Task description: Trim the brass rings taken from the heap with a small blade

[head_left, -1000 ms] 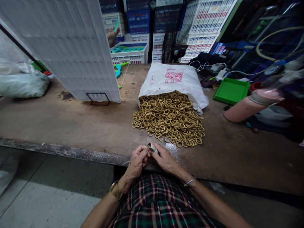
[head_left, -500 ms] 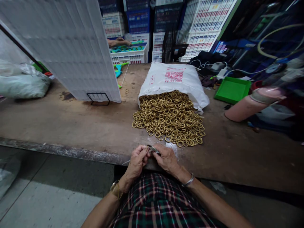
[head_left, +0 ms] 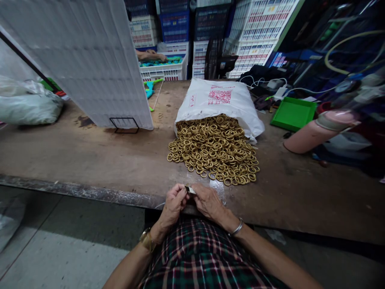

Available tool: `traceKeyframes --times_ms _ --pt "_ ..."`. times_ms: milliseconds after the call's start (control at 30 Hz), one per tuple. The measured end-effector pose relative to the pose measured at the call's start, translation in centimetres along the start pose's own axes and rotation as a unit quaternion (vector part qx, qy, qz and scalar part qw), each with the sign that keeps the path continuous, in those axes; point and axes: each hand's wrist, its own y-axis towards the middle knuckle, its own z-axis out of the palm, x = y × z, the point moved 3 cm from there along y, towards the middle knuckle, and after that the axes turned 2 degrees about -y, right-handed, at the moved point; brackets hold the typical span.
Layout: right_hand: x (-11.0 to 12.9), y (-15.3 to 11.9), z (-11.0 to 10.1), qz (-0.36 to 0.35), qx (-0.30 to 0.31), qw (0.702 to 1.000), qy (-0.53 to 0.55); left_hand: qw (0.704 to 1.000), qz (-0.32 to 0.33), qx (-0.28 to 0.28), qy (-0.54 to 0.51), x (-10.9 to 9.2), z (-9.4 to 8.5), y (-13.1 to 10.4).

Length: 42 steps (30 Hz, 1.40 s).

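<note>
Brass-coloured rings (head_left: 215,148), round, plain and dull-shining, lie overlapping in a heap near the middle of the table (head_left: 75,148), spilling toward its near edge from the mouth of a white bag (head_left: 195,98) printed in red. A small, pale piece (head_left: 191,190) with a dark end is held over that near edge, just short of the heap. The right hand (head_left: 209,202) grips its pale part; the left hand (head_left: 175,201) is closed in a pinch at the dark end.

Toward the right edge stand a shallow green tray (head_left: 294,114) and a pink bottle (head_left: 319,132). A tall white panel (head_left: 90,60) rises from the left half, with a black wire stand (head_left: 124,125) at its foot, blocking the view to the far edge. A teal and green item (head_left: 149,88) shows partly from behind it. Past the far edge, a co-worker's arm (head_left: 147,55) reaches over a white crate (head_left: 164,74), the rest of that person out of sight.

Fingers cover much of the small piece, so I cannot tell exactly what it is, nor what the left fingertips pinch. The bag hides the rings inside.
</note>
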Motion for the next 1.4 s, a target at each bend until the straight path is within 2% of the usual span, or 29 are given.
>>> traceKeyframes --times_ms 200,367,433,533,633,700,900,1100,1200,1300,1400 --pt "0.5 0.2 -0.2 0.038 0.062 0.997 -0.009 0.999 0.027 0.0 0.035 -0.2 -0.1 -0.2" --pt "-0.3 0.5 0.5 0.111 0.094 0.988 -0.046 1.0 0.014 0.011 -0.018 -0.3 0.1 -0.7" --pt "-1.3 0.6 0.6 0.155 0.085 0.981 -0.077 0.999 0.001 0.028 -0.045 -0.9 0.5 -1.0" --pt "-2.9 0.8 0.1 0.198 0.041 0.972 -0.119 0.992 -0.042 0.044 -0.113 -1.8 1.0 -1.4" --pt "-4.0 1.0 -0.7 0.25 0.001 0.956 -0.152 0.983 -0.084 0.02 -0.163 -1.9 1.0 -1.4" --pt "-4.5 1.2 -0.9 0.279 0.003 0.945 -0.17 0.978 -0.099 -0.005 -0.181 -1.5 0.8 -1.1" --pt "-4.8 2.0 -0.9 0.291 0.015 0.941 -0.173 0.963 -0.133 -0.027 -0.233 -0.4 0.3 0.0" --pt "-4.5 1.6 -1.6 0.287 -0.016 0.945 -0.156 0.952 -0.148 0.022 -0.266 -0.2 -0.1 0.3" --pt "-4.4 1.2 -1.8 0.267 -0.03 0.951 -0.152 0.949 -0.141 0.02 -0.283 -0.3 -0.1 0.4" --pt "-4.8 1.0 -1.8 0.262 -0.042 0.956 -0.122 0.954 -0.131 0.015 -0.27 -0.6 0.1 0.4" --pt "-5.2 1.0 -2.0 0.263 -0.063 0.96 -0.073 0.963 -0.125 0.046 -0.235 -0.9 0.5 0.5"
